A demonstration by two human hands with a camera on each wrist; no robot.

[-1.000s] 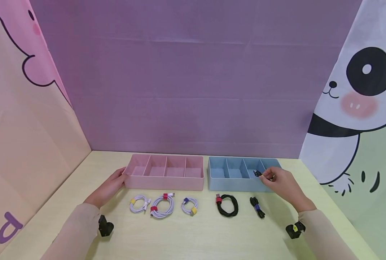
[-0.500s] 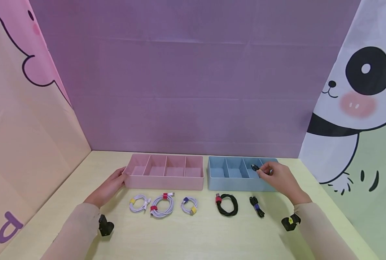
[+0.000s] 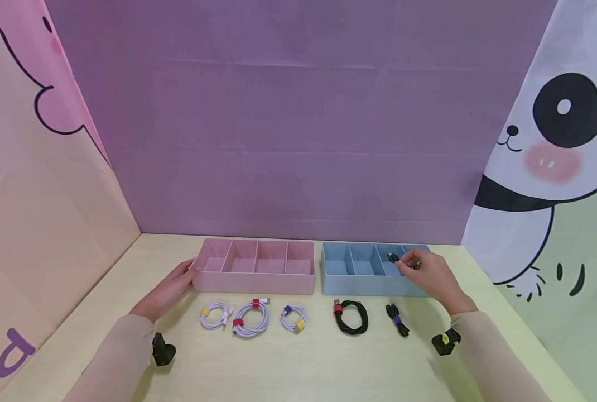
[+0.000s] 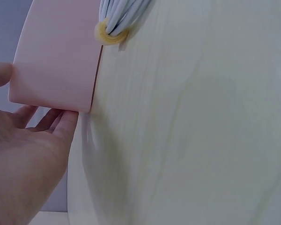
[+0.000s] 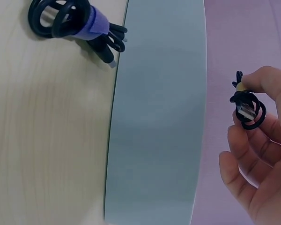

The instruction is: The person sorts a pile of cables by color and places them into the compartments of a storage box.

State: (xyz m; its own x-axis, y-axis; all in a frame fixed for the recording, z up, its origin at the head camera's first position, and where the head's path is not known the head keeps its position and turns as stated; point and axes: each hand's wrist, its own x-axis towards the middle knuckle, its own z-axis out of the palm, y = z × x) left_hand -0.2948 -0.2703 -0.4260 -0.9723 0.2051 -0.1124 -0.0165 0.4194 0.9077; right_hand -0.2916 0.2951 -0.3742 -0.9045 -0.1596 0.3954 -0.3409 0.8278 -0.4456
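Note:
My right hand [image 3: 431, 276] pinches a small coiled black USB cable [image 5: 247, 110] between thumb and fingers; a bit of yellow tie and a metal plug show on it. In the head view this cable overlaps the third compartment from the left of the blue divided box [image 3: 364, 286]. At the left end of the pink divided box [image 3: 258, 283], my left hand [image 3: 165, 290] holds the corner. In the left wrist view its thumb [image 4: 1, 75] lies at the upper edge and its fingers [image 4: 65, 125] bend against the end wall.
In front of the pink box lie three coiled white cables, one with red ties [image 3: 250, 318]. Before the blue box are a black cable coil with a red tie [image 3: 351, 318] and a black cable bundle with a purple tie [image 3: 398, 320]. A purple backdrop [image 3: 298, 139] stands behind.
My right hand has shifted slightly left and up with the black cable, mostly in the first half second. The left hand and both boxes stay where they were.

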